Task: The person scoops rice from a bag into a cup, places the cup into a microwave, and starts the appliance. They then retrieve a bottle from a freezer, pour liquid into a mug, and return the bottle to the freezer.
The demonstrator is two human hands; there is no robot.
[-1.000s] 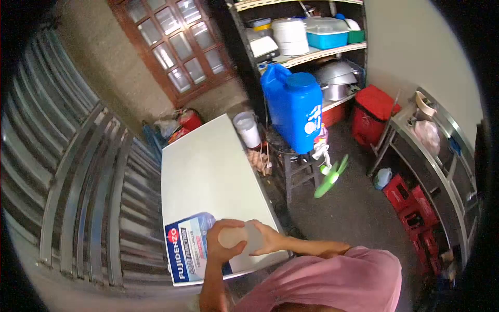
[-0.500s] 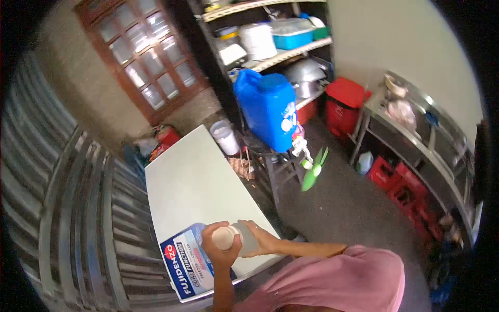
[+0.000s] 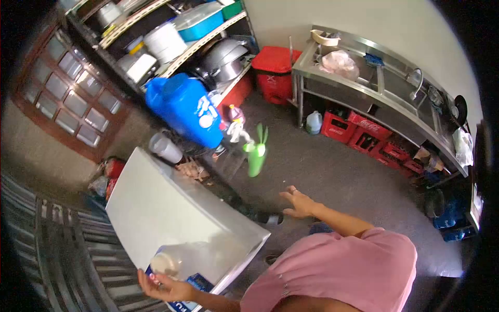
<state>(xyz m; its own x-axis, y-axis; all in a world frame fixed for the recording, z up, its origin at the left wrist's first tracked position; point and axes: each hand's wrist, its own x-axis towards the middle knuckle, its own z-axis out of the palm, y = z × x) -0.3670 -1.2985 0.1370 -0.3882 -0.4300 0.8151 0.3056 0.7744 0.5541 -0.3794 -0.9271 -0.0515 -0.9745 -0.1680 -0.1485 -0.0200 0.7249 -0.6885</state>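
My left hand is at the near left corner of the white chest freezer top, fingers loosely curled and apart. Just beyond its fingertips stands a translucent container with a round, pale top. Under both, a blue and white sticker is partly covered. Away from the freezer, my right hand hangs over the dark floor, its fingers spread and holding nothing. A ring shows on one finger.
A big blue jug stands past the freezer, near a green watering can. Loaded shelves rise behind. On the right are a red bin, a steel sink counter and red crates under it.
Both hands were around the container; my right hand has let go and moved right, over the floor. My left hand has drawn back from its top. The view has swung right.
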